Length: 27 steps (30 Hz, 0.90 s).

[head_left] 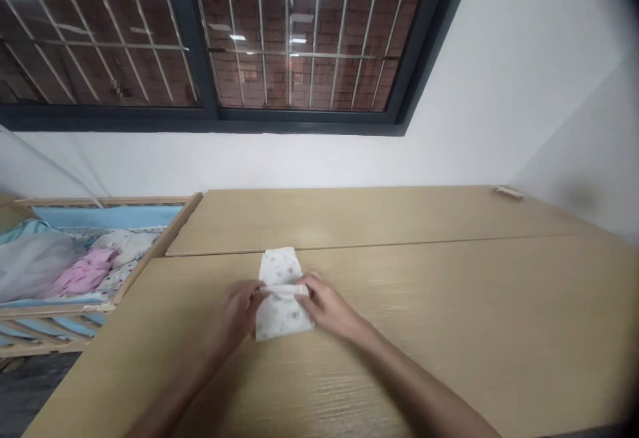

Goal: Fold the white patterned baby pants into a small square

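Note:
A small white cloth [282,321] with a faint printed pattern lies on the wooden table [424,331], near the seam between its two boards. Across its middle runs a raised fold. My left hand [245,305] pinches the left end of that fold, its fingers closed and partly blurred. At the right end, my right hand [322,301] grips the fold between thumb and fingers. The upper and lower parts of the cloth rest flat on the wood. Whether it is a garment or a plain cloth, I cannot tell.
To the left stands a wooden crib [164,238] with blue lining, holding a pink cloth [84,271] and other bedding. A small pale strip [508,192] lies at the table's far right corner. Behind are a white wall [299,158] and a barred window [309,122].

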{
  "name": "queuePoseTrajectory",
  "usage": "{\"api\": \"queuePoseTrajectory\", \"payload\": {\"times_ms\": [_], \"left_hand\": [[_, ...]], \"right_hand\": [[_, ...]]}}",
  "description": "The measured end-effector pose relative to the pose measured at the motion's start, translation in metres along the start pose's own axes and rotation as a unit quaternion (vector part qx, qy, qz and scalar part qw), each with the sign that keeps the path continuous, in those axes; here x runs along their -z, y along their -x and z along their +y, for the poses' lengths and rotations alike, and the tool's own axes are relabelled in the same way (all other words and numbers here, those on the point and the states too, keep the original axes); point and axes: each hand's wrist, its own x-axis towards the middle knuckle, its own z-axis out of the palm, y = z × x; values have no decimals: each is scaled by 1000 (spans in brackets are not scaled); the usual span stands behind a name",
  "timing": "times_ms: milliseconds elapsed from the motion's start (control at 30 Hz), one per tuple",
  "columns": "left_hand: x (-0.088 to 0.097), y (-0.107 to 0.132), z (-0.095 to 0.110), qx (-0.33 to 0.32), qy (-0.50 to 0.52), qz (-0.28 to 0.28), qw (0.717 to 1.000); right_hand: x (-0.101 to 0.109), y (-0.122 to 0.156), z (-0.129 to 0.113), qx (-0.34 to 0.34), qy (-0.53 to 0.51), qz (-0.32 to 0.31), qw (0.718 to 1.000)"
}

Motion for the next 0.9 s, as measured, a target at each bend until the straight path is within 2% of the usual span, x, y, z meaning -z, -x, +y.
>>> {"api": "queuePoseTrajectory", "payload": {"times_ms": [100, 233, 333, 400, 500, 600, 667, 767, 833, 900], "left_hand": [[-3, -45, -9, 51, -52, -48, 996], [-17, -93, -18, 91, -105, -84, 987], [-27, -112, -21, 99, -138, -90, 981], [-32, -114, -17, 102, -167, -86, 977], [-39, -94, -1, 96, -202, -75, 972], [-51, -43, 23, 42, -232, -62, 970], [-63, -2, 35, -1, -253, -56, 966], [-81, 47, 40, -10, -276, -81, 958], [-90, 65, 35, -26, -273, -95, 957], [-94, 72, 29, -43, -264, -87, 960]], "right_hand": [[-2, -42, 30, -16, 13, 34, 999], [-12, -88, 68, -90, 45, 57, 993], [-17, -106, 86, -131, 104, 49, 985], [-18, -111, 90, -141, 124, 48, 981], [-17, -109, 83, -146, 152, 61, 976], [-15, -97, 59, -75, 206, 48, 975], [-16, -85, 39, 22, 218, -14, 976], [-27, -63, 17, 148, 183, -145, 961], [-38, -50, 15, 182, 157, -213, 947], [-49, -42, 22, 181, 143, -251, 940]]}}
